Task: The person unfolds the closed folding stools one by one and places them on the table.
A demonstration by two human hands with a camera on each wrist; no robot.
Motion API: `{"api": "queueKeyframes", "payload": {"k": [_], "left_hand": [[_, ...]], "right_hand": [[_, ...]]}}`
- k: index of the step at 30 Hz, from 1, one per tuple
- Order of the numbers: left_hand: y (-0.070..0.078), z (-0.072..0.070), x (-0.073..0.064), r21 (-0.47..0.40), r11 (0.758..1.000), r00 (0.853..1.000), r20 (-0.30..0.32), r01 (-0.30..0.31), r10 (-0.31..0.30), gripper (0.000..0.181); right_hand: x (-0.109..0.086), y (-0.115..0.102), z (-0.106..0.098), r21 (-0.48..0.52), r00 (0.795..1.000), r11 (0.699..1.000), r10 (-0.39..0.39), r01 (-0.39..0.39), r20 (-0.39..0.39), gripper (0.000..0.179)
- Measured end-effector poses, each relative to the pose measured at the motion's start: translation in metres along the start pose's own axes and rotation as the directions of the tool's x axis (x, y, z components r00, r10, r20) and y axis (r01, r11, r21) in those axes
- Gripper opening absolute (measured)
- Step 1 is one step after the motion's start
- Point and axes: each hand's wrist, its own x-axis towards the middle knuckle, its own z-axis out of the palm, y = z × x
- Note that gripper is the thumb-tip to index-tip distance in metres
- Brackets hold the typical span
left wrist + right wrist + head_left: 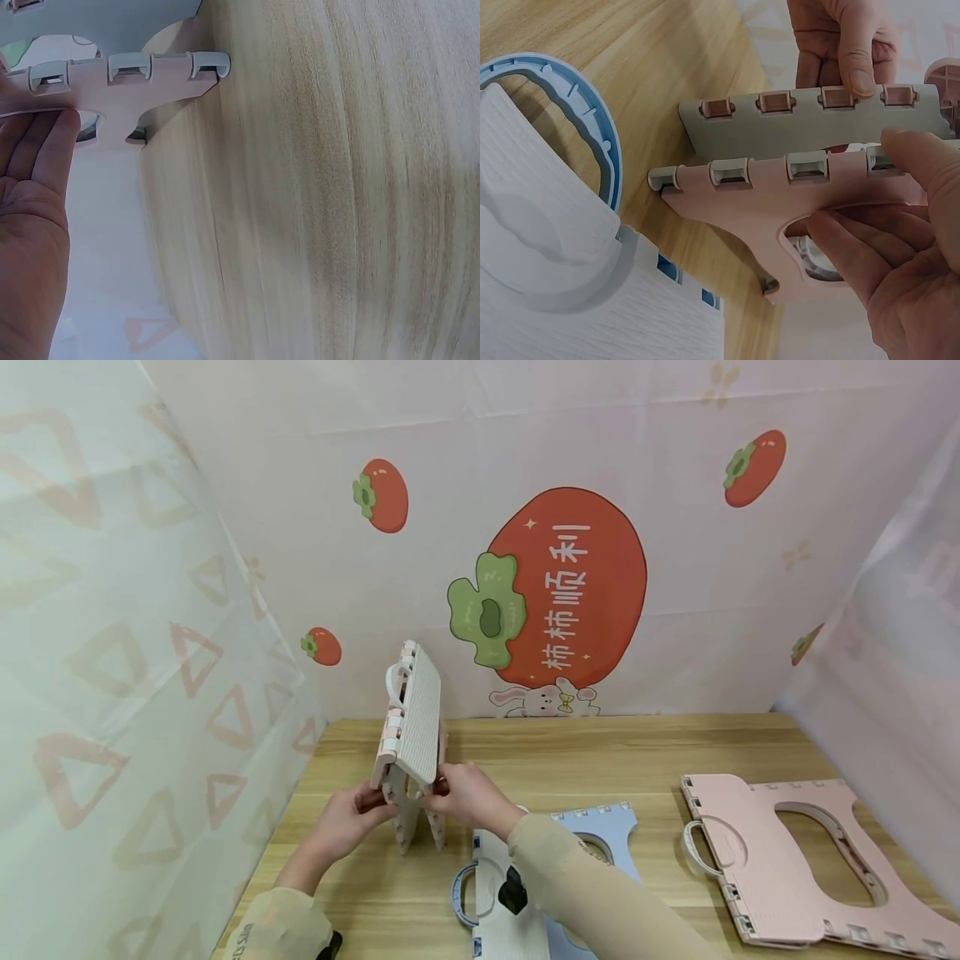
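On inspection, the folding stool (422, 714) stood on edge at the left of the wooden table (592, 756), its ribbed seat panel sloping and its two leg panels apart. My left hand (341, 827) gripped the left leg panel (742, 135), thumb on its edge and fingers at its outer side. My right hand (474, 797) pinched the opposite pink leg panel (772, 195) — thumb on the edge, fingertips at the cut-out. A blue-and-white stool (517, 939) lay flat near my right arm; a pink stool (765, 893) lay flat farther right.

I judged the step in hand to be working the leg panels, partway between folded and spread; opening or closing could not be determined. In my assessment the next move called for even effort from both hands, so that neither panel twisted — and for fingertips clear of the hinges.
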Motion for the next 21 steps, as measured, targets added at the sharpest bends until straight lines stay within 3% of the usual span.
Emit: {"api": "queueKeyframes", "payload": {"k": [21], "left_hand": [[-0.0055, -0.0078, -0.0034, -0.007, 1.000, 1.000, 0.007, -0.009, 0.009, 0.051]], "right_hand": [[0.0002, 0.0019, -0.0016, -0.029, 1.000, 0.999, -0.017, 0.018, 0.011, 0.032]]}}
